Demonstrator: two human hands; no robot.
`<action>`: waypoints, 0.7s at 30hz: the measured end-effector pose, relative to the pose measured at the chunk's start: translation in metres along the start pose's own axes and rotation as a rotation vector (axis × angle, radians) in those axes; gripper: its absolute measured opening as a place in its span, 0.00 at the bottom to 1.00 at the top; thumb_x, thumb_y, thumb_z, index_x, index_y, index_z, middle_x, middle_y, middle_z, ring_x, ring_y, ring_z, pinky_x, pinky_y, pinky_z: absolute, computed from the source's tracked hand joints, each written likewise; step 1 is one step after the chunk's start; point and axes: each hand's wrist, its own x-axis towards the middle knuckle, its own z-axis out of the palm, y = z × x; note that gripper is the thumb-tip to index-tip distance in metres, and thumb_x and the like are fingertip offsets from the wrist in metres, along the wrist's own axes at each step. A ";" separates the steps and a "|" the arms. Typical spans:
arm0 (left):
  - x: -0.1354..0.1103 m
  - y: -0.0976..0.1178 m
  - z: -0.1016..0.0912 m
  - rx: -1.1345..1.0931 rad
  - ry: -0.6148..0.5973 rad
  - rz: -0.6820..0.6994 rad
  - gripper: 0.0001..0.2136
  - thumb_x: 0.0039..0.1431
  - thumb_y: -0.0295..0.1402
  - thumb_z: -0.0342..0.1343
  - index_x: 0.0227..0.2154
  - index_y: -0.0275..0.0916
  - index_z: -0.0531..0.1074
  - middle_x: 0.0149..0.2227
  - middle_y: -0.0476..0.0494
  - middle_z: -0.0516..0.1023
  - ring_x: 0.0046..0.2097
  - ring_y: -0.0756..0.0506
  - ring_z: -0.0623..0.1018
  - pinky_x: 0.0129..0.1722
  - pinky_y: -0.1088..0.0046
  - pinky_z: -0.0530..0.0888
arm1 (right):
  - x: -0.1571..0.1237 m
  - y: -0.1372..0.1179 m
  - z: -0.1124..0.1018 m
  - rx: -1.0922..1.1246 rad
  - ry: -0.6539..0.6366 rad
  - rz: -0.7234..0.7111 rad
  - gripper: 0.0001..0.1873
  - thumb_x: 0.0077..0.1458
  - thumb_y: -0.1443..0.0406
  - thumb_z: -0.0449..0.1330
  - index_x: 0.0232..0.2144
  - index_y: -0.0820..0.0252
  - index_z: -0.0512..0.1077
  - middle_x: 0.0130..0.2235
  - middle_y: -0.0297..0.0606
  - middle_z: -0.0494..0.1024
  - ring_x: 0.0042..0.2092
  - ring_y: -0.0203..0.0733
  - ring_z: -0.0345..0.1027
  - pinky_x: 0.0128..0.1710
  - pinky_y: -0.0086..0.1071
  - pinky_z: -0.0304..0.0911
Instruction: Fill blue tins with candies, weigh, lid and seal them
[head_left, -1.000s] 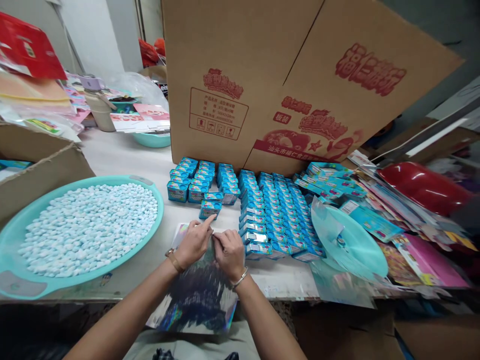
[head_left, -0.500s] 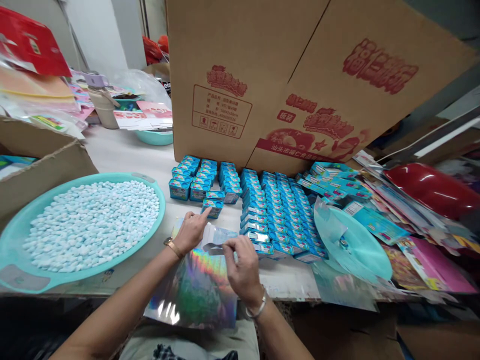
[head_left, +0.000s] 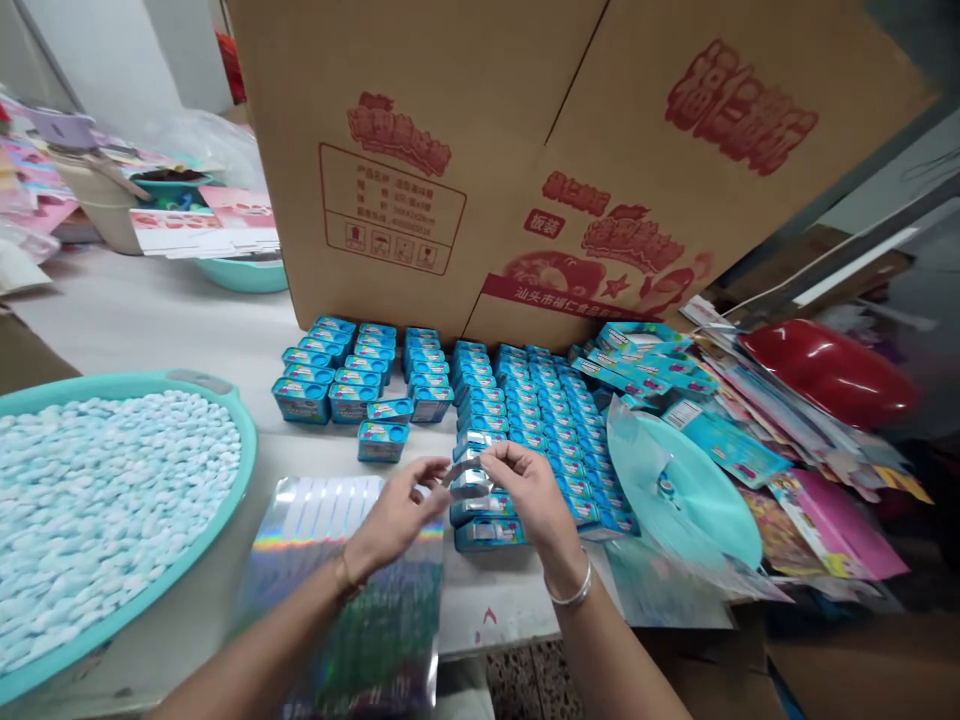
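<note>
My left hand (head_left: 401,505) and my right hand (head_left: 529,490) pinch the two ends of a thin, shiny sticker strip (head_left: 468,464). The strip is stretched between them above the front of the rows of small blue boxes (head_left: 491,532). Under my left hand and forearm lies a shiny, rainbow-tinted sticker sheet (head_left: 322,520) with pale bands along its top. A single blue box (head_left: 382,442) stands apart just beyond my left hand. More blue boxes (head_left: 304,398) stand in short rows behind it.
At the left is a wide turquoise basin (head_left: 244,440) full of pale blue and white candies (head_left: 127,500). A large cardboard carton (head_left: 480,120) stands behind the boxes. To the right are a turquoise bowl (head_left: 697,500) with clear film, flat blue packages (head_left: 727,445) and a red glossy object (head_left: 829,385).
My left hand has left the single blue box and moved right to take the strip's other end. My right hand has risen over the box rows. The view has shifted.
</note>
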 end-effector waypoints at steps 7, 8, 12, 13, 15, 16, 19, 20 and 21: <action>0.060 -0.011 0.028 0.092 0.036 -0.084 0.18 0.61 0.46 0.50 0.23 0.37 0.71 0.23 0.50 0.71 0.28 0.50 0.68 0.28 0.75 0.62 | 0.032 0.020 -0.019 -0.217 0.179 -0.015 0.15 0.52 0.54 0.62 0.25 0.59 0.71 0.23 0.31 0.67 0.26 0.35 0.56 0.25 0.28 0.52; 0.069 -0.011 0.026 0.159 0.024 -0.077 0.19 0.61 0.46 0.50 0.23 0.37 0.71 0.23 0.49 0.71 0.28 0.49 0.69 0.28 0.75 0.62 | 0.039 0.024 -0.021 -0.240 0.211 -0.022 0.14 0.52 0.55 0.61 0.25 0.60 0.71 0.23 0.31 0.68 0.25 0.35 0.57 0.24 0.28 0.52; 0.108 -0.003 0.020 0.576 0.016 -0.051 0.19 0.61 0.45 0.49 0.21 0.39 0.72 0.22 0.46 0.73 0.27 0.47 0.71 0.27 0.72 0.56 | 0.070 0.040 -0.030 -0.247 0.276 0.013 0.14 0.51 0.55 0.60 0.25 0.59 0.71 0.23 0.32 0.70 0.25 0.36 0.60 0.25 0.29 0.54; 0.117 -0.001 0.019 0.675 0.019 -0.048 0.19 0.61 0.44 0.50 0.21 0.39 0.73 0.23 0.45 0.74 0.27 0.46 0.72 0.27 0.72 0.55 | 0.077 0.044 -0.032 -0.261 0.281 0.027 0.14 0.51 0.55 0.60 0.25 0.59 0.71 0.23 0.33 0.71 0.24 0.36 0.61 0.24 0.29 0.55; 0.132 0.000 0.018 0.819 0.018 -0.057 0.17 0.61 0.43 0.50 0.22 0.40 0.74 0.24 0.43 0.76 0.29 0.44 0.74 0.27 0.70 0.53 | 0.090 0.052 -0.035 -0.331 0.296 0.048 0.13 0.52 0.55 0.59 0.25 0.59 0.71 0.23 0.34 0.73 0.25 0.37 0.63 0.25 0.29 0.55; 0.138 -0.001 0.019 0.866 0.017 -0.068 0.17 0.61 0.43 0.50 0.22 0.40 0.75 0.25 0.42 0.77 0.30 0.43 0.75 0.27 0.70 0.53 | 0.094 0.055 -0.037 -0.382 0.310 0.055 0.13 0.52 0.56 0.58 0.25 0.59 0.72 0.23 0.34 0.73 0.25 0.38 0.64 0.25 0.29 0.55; 0.149 -0.006 0.019 0.927 0.001 -0.103 0.17 0.61 0.43 0.50 0.23 0.40 0.75 0.27 0.41 0.78 0.32 0.41 0.77 0.27 0.70 0.53 | 0.103 0.063 -0.042 -0.508 0.351 0.077 0.11 0.52 0.57 0.57 0.26 0.58 0.73 0.25 0.34 0.75 0.27 0.39 0.67 0.27 0.29 0.56; 0.150 -0.008 0.020 0.933 -0.003 -0.107 0.17 0.61 0.43 0.50 0.23 0.40 0.74 0.27 0.41 0.78 0.33 0.41 0.77 0.27 0.70 0.53 | 0.105 0.065 -0.043 -0.537 0.356 0.083 0.11 0.52 0.58 0.57 0.26 0.58 0.73 0.26 0.34 0.76 0.28 0.40 0.68 0.27 0.29 0.56; 0.151 -0.010 0.020 0.934 -0.005 -0.106 0.17 0.62 0.43 0.49 0.23 0.40 0.74 0.27 0.41 0.79 0.33 0.41 0.77 0.27 0.70 0.53 | 0.105 0.066 -0.043 -0.562 0.355 0.088 0.11 0.52 0.58 0.57 0.26 0.58 0.73 0.26 0.34 0.76 0.29 0.40 0.68 0.28 0.29 0.56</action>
